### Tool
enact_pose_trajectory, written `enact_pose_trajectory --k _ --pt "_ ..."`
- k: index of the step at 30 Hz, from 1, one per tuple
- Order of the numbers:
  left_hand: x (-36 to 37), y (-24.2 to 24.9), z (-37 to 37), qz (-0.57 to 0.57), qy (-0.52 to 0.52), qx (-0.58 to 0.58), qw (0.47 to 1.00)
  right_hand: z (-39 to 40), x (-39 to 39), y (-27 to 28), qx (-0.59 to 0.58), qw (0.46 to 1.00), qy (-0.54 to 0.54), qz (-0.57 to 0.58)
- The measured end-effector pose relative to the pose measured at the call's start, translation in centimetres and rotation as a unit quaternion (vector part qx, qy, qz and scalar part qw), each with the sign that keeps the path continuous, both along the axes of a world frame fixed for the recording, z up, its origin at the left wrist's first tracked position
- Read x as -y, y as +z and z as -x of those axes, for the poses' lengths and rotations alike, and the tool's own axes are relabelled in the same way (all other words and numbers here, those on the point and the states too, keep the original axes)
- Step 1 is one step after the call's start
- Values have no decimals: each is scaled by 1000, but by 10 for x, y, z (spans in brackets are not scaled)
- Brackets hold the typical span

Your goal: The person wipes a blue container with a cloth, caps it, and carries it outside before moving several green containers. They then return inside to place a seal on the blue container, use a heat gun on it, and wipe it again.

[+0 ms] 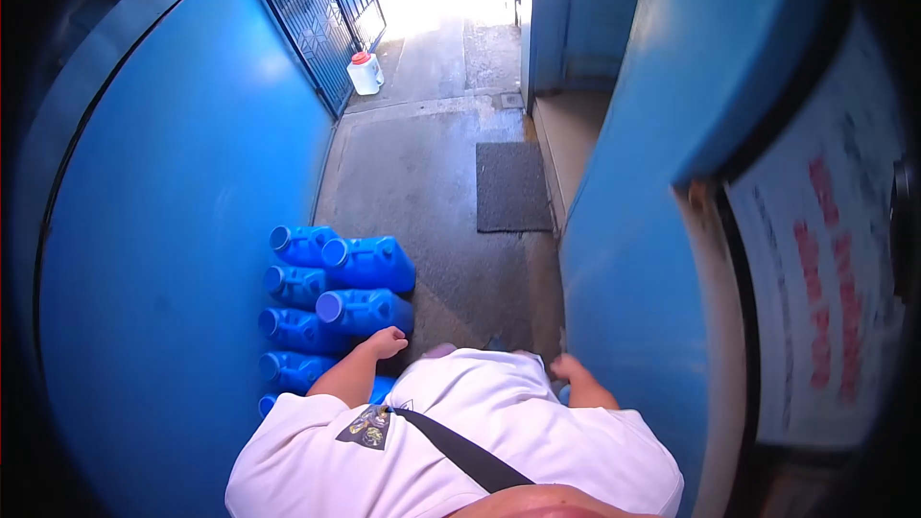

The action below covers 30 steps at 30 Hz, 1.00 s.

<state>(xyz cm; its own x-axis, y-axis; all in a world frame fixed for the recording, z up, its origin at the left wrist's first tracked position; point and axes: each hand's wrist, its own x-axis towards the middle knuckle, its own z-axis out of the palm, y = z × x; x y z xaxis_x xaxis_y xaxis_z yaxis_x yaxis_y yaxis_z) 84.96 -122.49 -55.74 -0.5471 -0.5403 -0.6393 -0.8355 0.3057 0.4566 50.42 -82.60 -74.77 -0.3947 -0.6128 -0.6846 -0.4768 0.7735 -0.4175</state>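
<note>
My left hand (389, 341) is at the right side of the stacked blue jerrycans, its fingers curled in and nothing showing in them. Nearest to it is the front upper jerrycan (369, 310), lying on its side with a pale lilac cap facing left. Behind that one lies another blue jerrycan (374, 262) with a light blue cap. My right hand (566, 366) hangs low beside the blue wall on the right, fingers closed; a small patch of light blue shows just under it, and I cannot tell whether it is held.
More jerrycans (297, 329) are stacked along the left blue wall (182, 182). A dark mat (514, 187) lies on the concrete floor (403, 168) at the right. Farther off, a white container (365, 75) with a red lid stands by the metal gate (331, 19). A sign (815, 297) hangs at right.
</note>
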Motion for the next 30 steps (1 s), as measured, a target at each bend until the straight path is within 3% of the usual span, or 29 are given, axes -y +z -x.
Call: enact_pose_trajectory --k 1,3,5,8,10,12,15,16,19,20,21,22,23,26,27,30 --pt "16 1 21 -6 6 -6 1000 44 54 36 -45 995 -32 85" --pt "54 -1 60 4 49 -18 999 123 167 109 -21 978 -134 161" --pt "91 -23 92 14 95 -18 995 202 264 139 -38 972 -104 208" --pt "136 -79 135 38 150 4 988 307 381 171 -72 980 -35 184" --pt "180 -116 162 -62 109 94 988 366 434 178 -75 983 -49 158" --pt "257 -132 215 -91 39 94 991 415 474 183 -93 982 -78 146" --pt "362 -107 308 -192 -100 107 970 465 499 182 -70 970 -195 126" --pt "399 -89 362 -146 -72 197 967 485 503 181 -61 962 -241 112" --pt "510 -65 512 54 -103 82 990 542 506 156 -119 919 -351 132" --pt "549 -73 568 72 -74 37 994 557 504 143 -154 891 -399 150" --pt "568 -44 632 74 -95 -3 993 574 499 143 -148 883 -422 144" --pt "593 -47 691 14 -33 -48 998 593 494 148 -175 861 -457 139" --pt "620 -59 748 37 -74 -83 993 609 490 150 -203 838 -489 134" --pt "624 -8 897 56 -107 -139 983 649 465 137 -198 825 -521 88" --pt "609 18 942 6 -95 -157 983 663 456 133 -197 820 -530 85" --pt "590 32 1042 -85 -121 -169 975 695 431 109 -83 876 -473 -36"
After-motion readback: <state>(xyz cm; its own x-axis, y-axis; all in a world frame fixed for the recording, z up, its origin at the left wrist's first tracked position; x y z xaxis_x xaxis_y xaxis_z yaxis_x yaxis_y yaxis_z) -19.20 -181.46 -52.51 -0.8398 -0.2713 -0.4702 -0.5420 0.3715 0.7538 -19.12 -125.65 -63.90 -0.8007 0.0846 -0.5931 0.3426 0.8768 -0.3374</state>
